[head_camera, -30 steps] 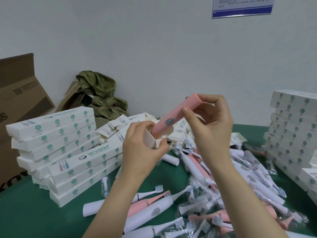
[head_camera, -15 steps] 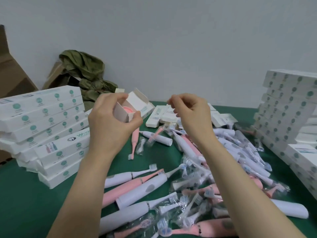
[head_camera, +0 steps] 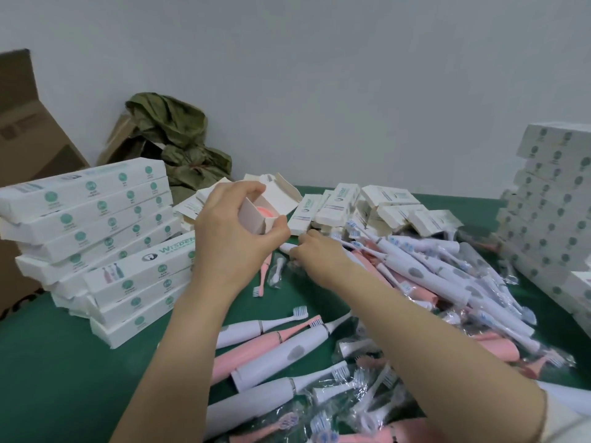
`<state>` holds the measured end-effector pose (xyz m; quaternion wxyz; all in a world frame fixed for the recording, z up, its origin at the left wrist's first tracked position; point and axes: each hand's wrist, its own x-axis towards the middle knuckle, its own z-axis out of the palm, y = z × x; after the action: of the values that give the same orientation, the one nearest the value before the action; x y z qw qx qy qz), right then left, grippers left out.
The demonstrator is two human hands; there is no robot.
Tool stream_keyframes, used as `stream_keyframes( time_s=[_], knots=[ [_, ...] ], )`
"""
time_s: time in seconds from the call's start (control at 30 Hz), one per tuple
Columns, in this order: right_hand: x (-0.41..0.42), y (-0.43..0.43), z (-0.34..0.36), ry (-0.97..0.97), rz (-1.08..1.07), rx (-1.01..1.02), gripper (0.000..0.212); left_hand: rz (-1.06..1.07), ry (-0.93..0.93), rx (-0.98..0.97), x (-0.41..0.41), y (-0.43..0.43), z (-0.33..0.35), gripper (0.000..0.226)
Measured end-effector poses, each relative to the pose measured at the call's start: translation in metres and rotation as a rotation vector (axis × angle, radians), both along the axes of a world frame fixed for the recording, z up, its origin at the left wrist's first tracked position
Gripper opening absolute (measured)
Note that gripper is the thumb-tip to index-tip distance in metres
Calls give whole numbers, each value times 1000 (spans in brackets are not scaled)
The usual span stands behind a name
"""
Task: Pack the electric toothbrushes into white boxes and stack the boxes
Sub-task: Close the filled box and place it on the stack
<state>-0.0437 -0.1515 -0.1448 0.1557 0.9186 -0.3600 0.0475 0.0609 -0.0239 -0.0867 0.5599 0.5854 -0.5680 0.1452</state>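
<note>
My left hand [head_camera: 235, 241] holds a white box [head_camera: 252, 217] tilted up, its end flap open. The round end of a pink toothbrush [head_camera: 268, 212] shows inside it. My right hand [head_camera: 316, 255] is down on the green table [head_camera: 48, 362] just right of the box, fingers curled at the edge of the toothbrush pile [head_camera: 431, 276], touching a white handle end [head_camera: 285, 247]. Whether it grips anything is hidden. A pink brush head [head_camera: 263, 278] and a bagged one [head_camera: 277, 271] lie under my left hand.
A stack of closed white boxes [head_camera: 96, 219] stands at the left and a taller stack [head_camera: 556, 203] at the right. Loose empty boxes [head_camera: 383, 209] lie at the back. Behind the left stack are a cardboard carton [head_camera: 25, 139] and a green cloth [head_camera: 172, 139].
The pink toothbrush slid fully into the box held by my left hand. My right hand let go of it and dropped to the table beside the pile.
</note>
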Motion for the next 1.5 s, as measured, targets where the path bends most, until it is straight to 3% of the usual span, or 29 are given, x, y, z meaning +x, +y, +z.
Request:
stream_keyframes(
  time_s=[0.07,0.2,0.27,0.33,0.43,0.57,0.73,0.9,1.07,1.2,1.4,1.5],
  knots=[
    [-7,2,6,-260,-43,40,20,-3,-2,4,1,-1,-2,39],
    [-31,25,42,-1400,-171,276,9,-18,-6,17,-3,-3,-5,39],
    [-45,45,66,-1843,-76,469,7,-35,-22,35,-6,-5,-6,40],
    [-56,65,85,-2072,145,694,8,-49,-52,55,-9,-5,-7,41],
    [-58,88,98,-1961,329,765,8,-57,-93,74,-14,-5,-8,43],
    [-49,98,80,-1555,104,324,9,-70,-79,30,-24,-4,-12,42],
    [-53,95,80,-1717,225,466,12,-93,-102,28,-30,-7,-14,40],
    [-49,95,74,-1550,134,469,7,-98,-125,69,-30,-6,-17,46],
    [-40,97,69,-1656,24,385,7,-91,-123,53,-30,-7,-17,46],
    [-30,103,60,-1422,87,410,10,-116,-91,44,-31,-5,-17,45],
    [-31,100,60,-1456,109,309,18,-95,-87,67,-30,-6,-17,55],
    [-30,100,59,-1413,117,275,6,-92,-93,51,-32,-6,-17,52]
  ],
)
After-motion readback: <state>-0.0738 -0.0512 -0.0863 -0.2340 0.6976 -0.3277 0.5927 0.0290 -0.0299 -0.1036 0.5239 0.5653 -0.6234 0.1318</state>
